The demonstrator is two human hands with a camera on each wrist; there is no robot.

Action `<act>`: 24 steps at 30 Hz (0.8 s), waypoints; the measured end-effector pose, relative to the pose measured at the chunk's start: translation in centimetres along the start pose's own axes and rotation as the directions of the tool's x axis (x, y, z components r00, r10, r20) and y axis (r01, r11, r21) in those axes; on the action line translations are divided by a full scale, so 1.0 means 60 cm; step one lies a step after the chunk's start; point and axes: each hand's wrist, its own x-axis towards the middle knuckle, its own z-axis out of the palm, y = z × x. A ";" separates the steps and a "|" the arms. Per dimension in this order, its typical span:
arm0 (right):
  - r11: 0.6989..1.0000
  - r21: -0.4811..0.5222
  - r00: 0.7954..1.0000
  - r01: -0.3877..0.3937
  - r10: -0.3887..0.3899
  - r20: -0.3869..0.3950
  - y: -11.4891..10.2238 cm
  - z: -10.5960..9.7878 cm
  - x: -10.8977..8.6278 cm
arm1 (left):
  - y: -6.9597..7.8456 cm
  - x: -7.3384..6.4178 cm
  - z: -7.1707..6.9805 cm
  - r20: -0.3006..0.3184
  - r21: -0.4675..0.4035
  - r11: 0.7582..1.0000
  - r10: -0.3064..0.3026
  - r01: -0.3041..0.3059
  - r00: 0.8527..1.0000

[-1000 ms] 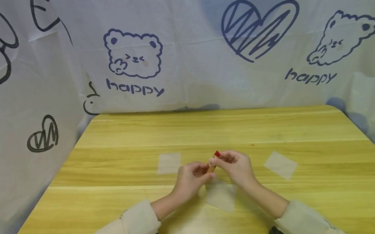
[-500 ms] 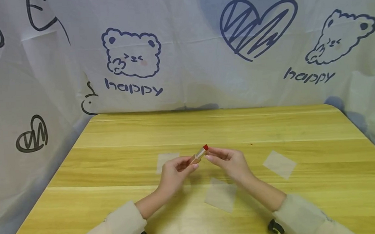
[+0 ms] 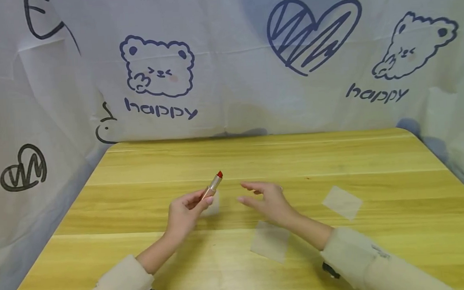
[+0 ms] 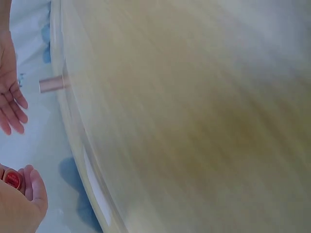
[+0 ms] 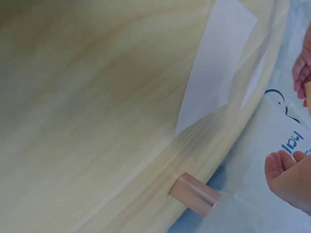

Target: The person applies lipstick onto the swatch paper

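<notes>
My left hand (image 3: pixel 183 214) grips the rose-gold base of a lipstick (image 3: pixel 213 184) between thumb and fingers. Its red bullet is out and points up and to the right, above the table. In the left wrist view the red tip of the lipstick (image 4: pixel 12 179) faces the camera. To the right, my right hand (image 3: pixel 270 201) hovers with thumb and fingers apart and nothing between them. A rose-gold cylinder like a lipstick cap (image 5: pixel 194 193) stands upright on the table in the right wrist view; the head view does not show it.
Square pieces of thin pale paper lie on the wooden table (image 3: pixel 137 164): a front one (image 3: pixel 270 242), a right one (image 3: pixel 343 202) and a left one (image 3: pixel 212 206) partly behind the left hand. A printed white cloth (image 3: pixel 228 87) hangs behind the table.
Both hands were together at the lipstick. The left hand has moved left and up with it, while the right hand has come away from it and its fingers have spread.
</notes>
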 end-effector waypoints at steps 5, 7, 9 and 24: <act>0.992 -0.099 0.996 0.081 -0.077 0.051 0.001 0.011 0.015 | -0.001 0.001 -0.025 -0.024 0.007 0.999 -0.052 0.052 0.998; 0.987 -0.112 0.991 0.117 -0.108 0.081 0.002 0.017 0.023 | -0.003 0.002 -0.035 -0.020 0.016 0.998 -0.055 0.055 0.998; 0.979 -0.138 0.984 0.153 -0.138 0.115 0.003 0.023 0.032 | -0.005 0.002 -0.044 -0.018 0.025 0.998 -0.055 0.055 0.998; 0.930 -0.300 0.945 0.213 -0.118 0.306 0.005 0.063 0.070 | -0.009 0.003 -0.087 -0.021 0.140 0.988 -0.057 0.060 0.998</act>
